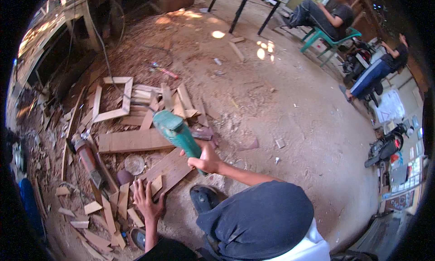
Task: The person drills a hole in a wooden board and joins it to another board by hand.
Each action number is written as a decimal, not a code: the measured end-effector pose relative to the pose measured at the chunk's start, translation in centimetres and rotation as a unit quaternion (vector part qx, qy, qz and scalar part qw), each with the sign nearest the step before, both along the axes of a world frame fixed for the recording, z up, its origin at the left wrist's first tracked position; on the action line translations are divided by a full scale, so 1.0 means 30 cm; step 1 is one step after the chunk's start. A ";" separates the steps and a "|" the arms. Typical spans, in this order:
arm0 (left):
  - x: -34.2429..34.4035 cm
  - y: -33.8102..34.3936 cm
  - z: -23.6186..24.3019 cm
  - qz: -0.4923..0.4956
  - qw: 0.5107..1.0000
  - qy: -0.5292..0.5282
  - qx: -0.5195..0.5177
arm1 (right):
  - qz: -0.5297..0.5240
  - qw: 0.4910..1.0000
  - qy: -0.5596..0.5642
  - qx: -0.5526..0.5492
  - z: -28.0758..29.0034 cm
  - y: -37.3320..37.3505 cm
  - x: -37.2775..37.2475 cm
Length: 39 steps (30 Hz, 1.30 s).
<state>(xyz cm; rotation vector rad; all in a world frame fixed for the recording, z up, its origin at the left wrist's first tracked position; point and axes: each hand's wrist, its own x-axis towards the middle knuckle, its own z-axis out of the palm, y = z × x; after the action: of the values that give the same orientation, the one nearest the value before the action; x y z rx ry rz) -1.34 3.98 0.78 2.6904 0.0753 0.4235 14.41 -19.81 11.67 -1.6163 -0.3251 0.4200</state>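
Note:
My right hand [207, 158] is closed around the handle of a green corded power tool [174, 128]; its exact kind is not clear. The tool is above the brown wooden boards, and its cord runs off toward the far left. My left hand [148, 203] is open with fingers spread, its fingertips at the left end of a brown board [174, 168] and beside small wood offcuts [123, 200]. Whether it presses on the board I cannot tell. Another flat board [131, 141] lies just beyond, with a round clear piece [134, 164] between them.
A wooden frame [97, 102] lies by stacked wood strips [179, 100]. A red and grey power tool [87, 159] rests at the left among scraps. One person sits on a green chair [335, 39]; another is by motorcycles [385, 145] at the right. A black-legged table [247, 7] stands far off.

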 end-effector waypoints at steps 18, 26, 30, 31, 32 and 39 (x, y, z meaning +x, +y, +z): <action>0.173 0.039 -0.005 -0.036 0.998 -0.023 -0.052 | 0.028 0.980 0.183 0.074 0.106 0.005 -0.090; 0.186 -0.025 -0.052 -0.013 0.997 -0.035 -0.068 | 0.027 0.998 0.048 -0.032 -0.047 -0.053 -0.054; 0.138 0.032 -0.100 -0.030 0.996 0.030 -0.077 | 0.046 0.990 -0.085 -0.102 -0.156 -0.050 -0.061; 0.124 0.037 -0.134 -0.031 0.997 0.056 -0.043 | 0.063 0.991 -0.069 -0.095 -0.100 -0.007 -0.070; 0.160 0.004 -0.138 -0.038 0.999 0.005 0.017 | 0.061 0.981 -0.137 -0.122 -0.184 -0.098 -0.054; 0.125 0.008 -0.128 -0.034 0.998 -0.026 0.050 | 0.013 0.977 -0.184 -0.103 -0.463 -0.087 -0.124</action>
<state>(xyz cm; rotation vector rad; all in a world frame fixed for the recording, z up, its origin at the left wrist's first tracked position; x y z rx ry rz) 2.41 4.22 -3.06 2.7683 -0.0539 0.4890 10.70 -22.41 -2.23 -1.8957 -0.5981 0.1750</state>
